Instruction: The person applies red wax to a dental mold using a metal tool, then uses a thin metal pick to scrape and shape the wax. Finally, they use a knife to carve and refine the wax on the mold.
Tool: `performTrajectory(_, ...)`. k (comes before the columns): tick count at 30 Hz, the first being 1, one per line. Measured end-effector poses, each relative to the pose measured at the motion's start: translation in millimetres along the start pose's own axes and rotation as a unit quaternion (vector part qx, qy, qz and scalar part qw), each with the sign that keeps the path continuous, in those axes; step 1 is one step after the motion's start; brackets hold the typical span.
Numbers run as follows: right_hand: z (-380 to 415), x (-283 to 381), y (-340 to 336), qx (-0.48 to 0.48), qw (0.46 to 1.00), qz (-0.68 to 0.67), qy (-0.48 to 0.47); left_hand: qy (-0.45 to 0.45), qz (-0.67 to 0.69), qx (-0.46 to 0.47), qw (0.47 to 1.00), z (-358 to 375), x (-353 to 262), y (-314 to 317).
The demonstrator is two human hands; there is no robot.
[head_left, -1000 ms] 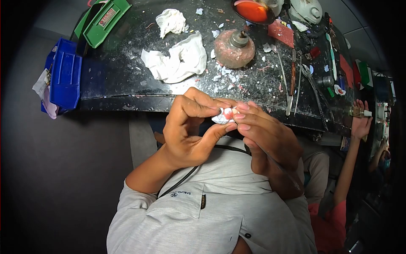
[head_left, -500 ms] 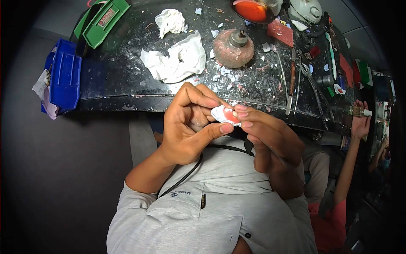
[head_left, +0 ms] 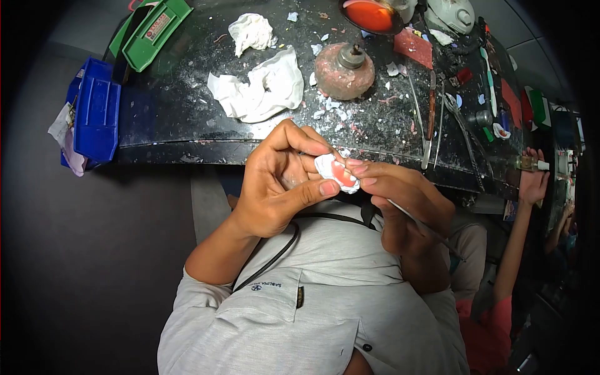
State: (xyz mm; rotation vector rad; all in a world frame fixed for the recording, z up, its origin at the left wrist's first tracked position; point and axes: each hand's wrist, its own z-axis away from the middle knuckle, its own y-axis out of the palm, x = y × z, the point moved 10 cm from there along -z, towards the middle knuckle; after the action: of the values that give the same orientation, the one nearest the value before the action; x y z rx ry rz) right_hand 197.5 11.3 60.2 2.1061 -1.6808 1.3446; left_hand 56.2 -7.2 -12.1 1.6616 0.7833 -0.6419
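My left hand (head_left: pixel 272 184) is closed on a small white plaster dental cast (head_left: pixel 324 164), thumb below and fingertips above. Pink wax (head_left: pixel 343 177) with a few pale teeth covers part of the cast's face. The fingertips of my right hand (head_left: pixel 409 194) touch the cast's right side by the teeth. A thin metal dental instrument (head_left: pixel 405 212) lies under the fingers of that same hand, its handle end pointing down and right; its tip does not show. Both hands are in front of my body, just off the bench edge.
On the black bench (head_left: pixel 169 125) are crumpled white cloths (head_left: pixel 275 87), a wax-spattered spirit lamp (head_left: pixel 344 75), a pan of red wax (head_left: pixel 373 15), a wax knife (head_left: pixel 431 119) and plaster crumbs. Blue (head_left: pixel 97 112) and green bins (head_left: pixel 156 34) stand left. Another person's hand (head_left: pixel 533 181) is at right.
The cast has turned so that more of the pink wax and teeth shows. My right fingers have shifted slightly right and down, and the instrument shows more.
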Motion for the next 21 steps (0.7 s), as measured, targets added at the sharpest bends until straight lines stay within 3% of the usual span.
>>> performTrajectory(7, 0.1, -13.7, -8.1, -0.012, 0.998, -0.044, 0.031, -0.029, 0.026, 0.029, 0.999, -0.1, 1.6, 4.9)
performTrajectory(9, 0.2, -17.4, -10.6, -0.028, 0.998, -0.048, 0.043, -0.091, 0.028, 0.006, 0.995, 1.9, 6.1, 7.8)
performTrajectory(12, 3.0, -23.1, -15.7, -0.088, 0.98, -0.163, 0.07, -0.076, -0.017, 0.043, 0.996, -0.4, 5.3, 8.9)
performTrajectory(15, -2.3, -13.4, -12.0, -0.051, 0.992, -0.111, 0.021, -0.067, -0.031, 0.043, 0.996, -0.3, 4.0, 12.1)
performTrajectory(21, 1.5, -19.6, -8.1, -0.066, 0.987, -0.139, 0.038, -0.061, 0.002, -0.003, 0.998, -0.2, 4.8, 11.1)
